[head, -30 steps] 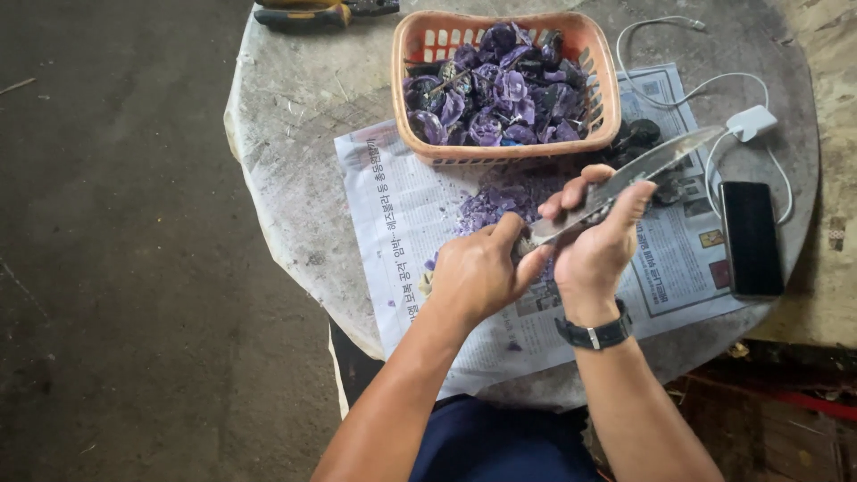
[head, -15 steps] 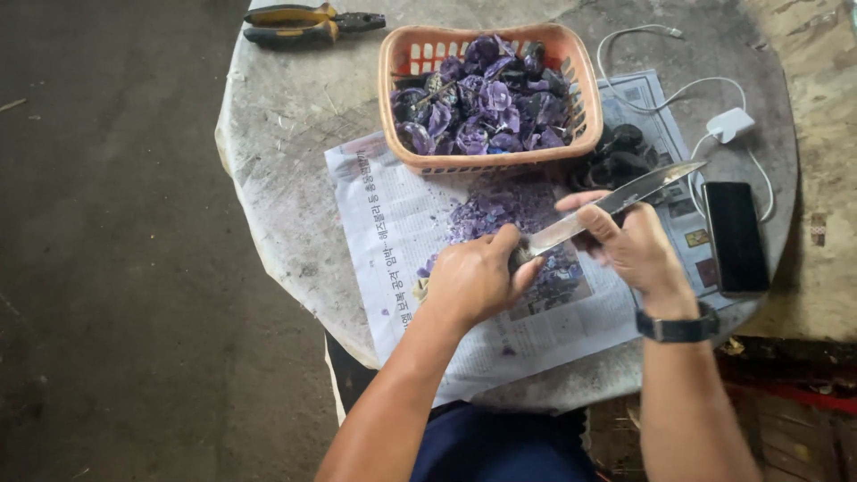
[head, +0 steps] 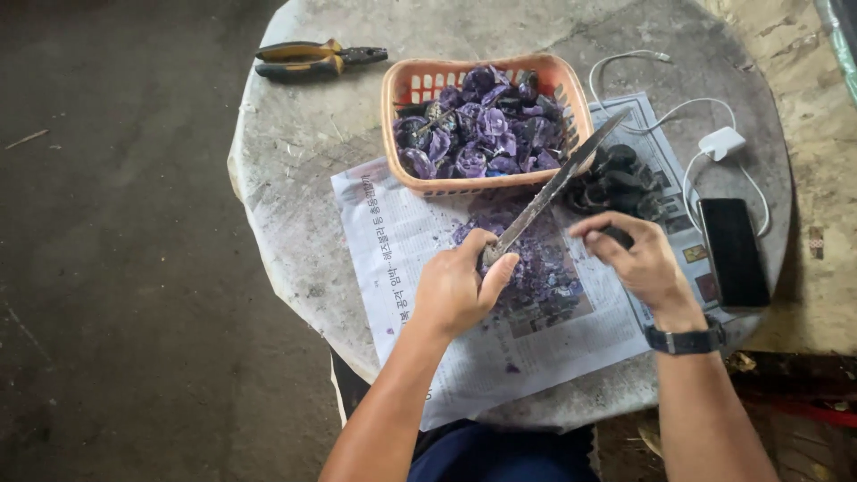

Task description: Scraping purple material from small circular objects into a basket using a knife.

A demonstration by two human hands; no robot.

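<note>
Knife gripped over newspaper on the counter.
Left hand [head: 460,290] clamps the knife [head: 553,186], blade toward 1 o'clock; right hand [head: 636,259], at 3 o'clock, pinches a dark piece [head: 617,236].

Round grey stone counter [head: 295,170], surface worn and scratched. Directly on it: sheet of newspaper [head: 500,357] at near edge (overhanging slightly), yellow-handled pliers [head: 317,60] at far left, white charger [head: 721,142] with coiled white cable [head: 661,112] at far right, black phone [head: 732,252] lying flat just beside newspaper. Orange plastic basket [head: 406,174] sits partly on counter, partly on newspaper.
</note>
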